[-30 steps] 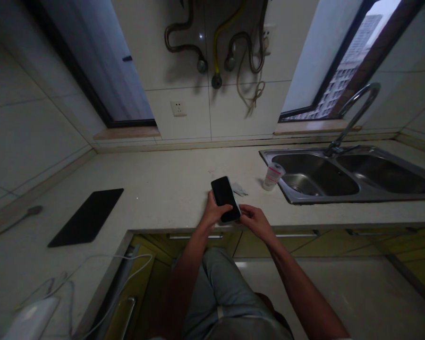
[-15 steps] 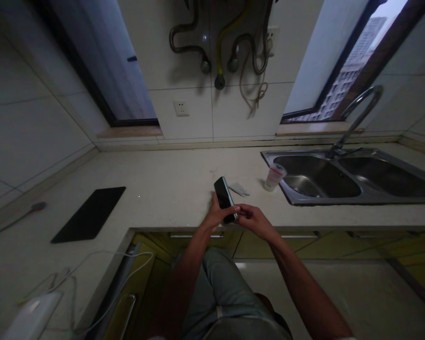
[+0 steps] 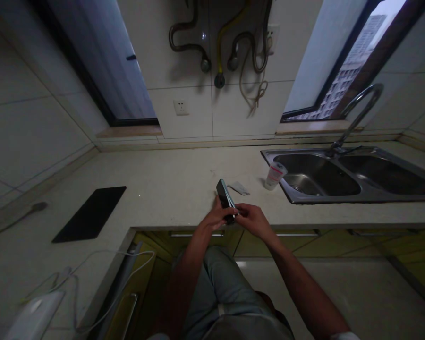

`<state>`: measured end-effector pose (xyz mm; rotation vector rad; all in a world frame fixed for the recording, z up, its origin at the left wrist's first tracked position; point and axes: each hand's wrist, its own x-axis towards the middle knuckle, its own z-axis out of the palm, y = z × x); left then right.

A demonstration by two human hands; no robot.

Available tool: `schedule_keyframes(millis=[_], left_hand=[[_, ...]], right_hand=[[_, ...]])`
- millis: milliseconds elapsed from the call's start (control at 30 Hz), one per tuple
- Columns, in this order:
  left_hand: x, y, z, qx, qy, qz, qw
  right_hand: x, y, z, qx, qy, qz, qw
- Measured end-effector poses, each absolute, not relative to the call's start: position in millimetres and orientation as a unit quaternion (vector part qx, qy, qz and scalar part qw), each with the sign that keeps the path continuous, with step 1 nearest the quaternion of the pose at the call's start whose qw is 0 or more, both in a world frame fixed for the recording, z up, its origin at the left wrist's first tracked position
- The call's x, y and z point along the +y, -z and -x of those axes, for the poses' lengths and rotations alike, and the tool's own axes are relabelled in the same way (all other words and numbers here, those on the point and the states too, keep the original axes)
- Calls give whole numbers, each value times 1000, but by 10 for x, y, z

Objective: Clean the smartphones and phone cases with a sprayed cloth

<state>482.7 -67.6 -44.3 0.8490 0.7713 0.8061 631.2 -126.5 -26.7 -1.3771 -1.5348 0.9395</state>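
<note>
A dark-screened phone (image 3: 223,195) with a pale edge is tilted up over the front of the counter. My left hand (image 3: 216,216) is closed round its lower part, thumb lying across the screen. At the lower right edge, my right hand (image 3: 250,217) pinches the phone with its fingertips. A thin bright wedge runs along that edge, between the dark front and a pale layer behind; I cannot tell whether that layer is a case. Just behind the phone lies a small flat whitish packet (image 3: 238,188).
A plastic cup (image 3: 275,176) with red print stands by the double sink (image 3: 286,191) on the right. To the left lie a black mat (image 3: 90,215) and a white device (image 3: 35,314) with a cable (image 3: 127,255). The counter's front edge is close below my hands.
The phone has turned so that its screen looks narrower, and a bright gap shows along its right edge. Both hands have stayed nearly in place.
</note>
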Motion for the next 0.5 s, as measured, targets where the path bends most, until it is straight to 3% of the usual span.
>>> schedule_keyframes(millis=[200, 400, 500], left_hand=[[-598, 310, -4889, 320, -402, -371, 774], [-657, 285, -4886, 226, -325, -345, 851], [-736, 291, -4977, 195, -358, -351, 843]], right_hand=[[-1232, 128, -6317, -676, -254, 574, 386], [-1098, 204, -6469, -671, -182, 569, 439], [-1103, 229, -6547, -707, -193, 521, 437]])
